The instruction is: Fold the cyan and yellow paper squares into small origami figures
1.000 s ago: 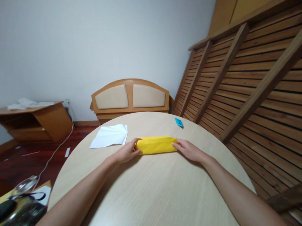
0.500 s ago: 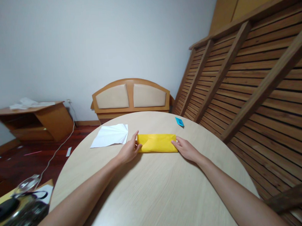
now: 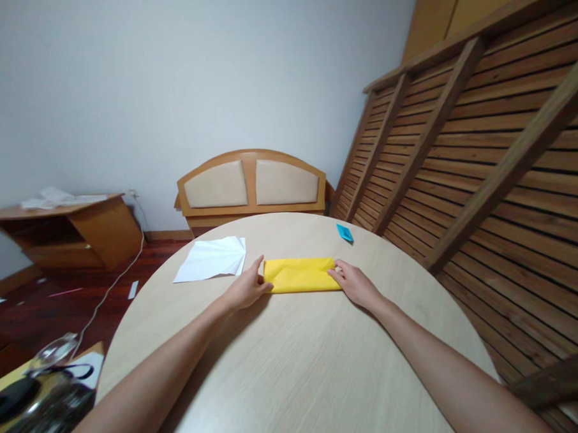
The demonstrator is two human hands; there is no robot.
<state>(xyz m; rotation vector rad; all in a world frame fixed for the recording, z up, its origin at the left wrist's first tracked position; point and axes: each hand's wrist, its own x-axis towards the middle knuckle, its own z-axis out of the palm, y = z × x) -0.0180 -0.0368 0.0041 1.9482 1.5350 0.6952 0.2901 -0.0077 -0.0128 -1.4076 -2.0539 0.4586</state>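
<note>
A folded sheet of yellow paper [image 3: 301, 275] lies as a long strip on the round wooden table [image 3: 296, 369], its long side facing me. At its left end my left hand [image 3: 248, 286] grips the near corner, with the thumb on top. My right hand [image 3: 356, 282] pinches the right end between thumb and fingers. The fingertips under the paper are partly hidden. Left of the yellow paper lies a creased white sheet [image 3: 213, 258]. A small folded blue paper piece [image 3: 344, 232] rests beyond my right hand.
A slatted wooden frame [image 3: 460, 190] leans along the right side. Behind the table stands a bed headboard [image 3: 251, 180]. On the left are a low wooden cabinet [image 3: 98, 231] with white papers, a cable on the floor, and a blurred dark bundle [image 3: 48, 406].
Both hands keep hold of the yellow paper. Its upper edge has dropped slightly and the strip looks a little flatter. The view has shifted slightly.
</note>
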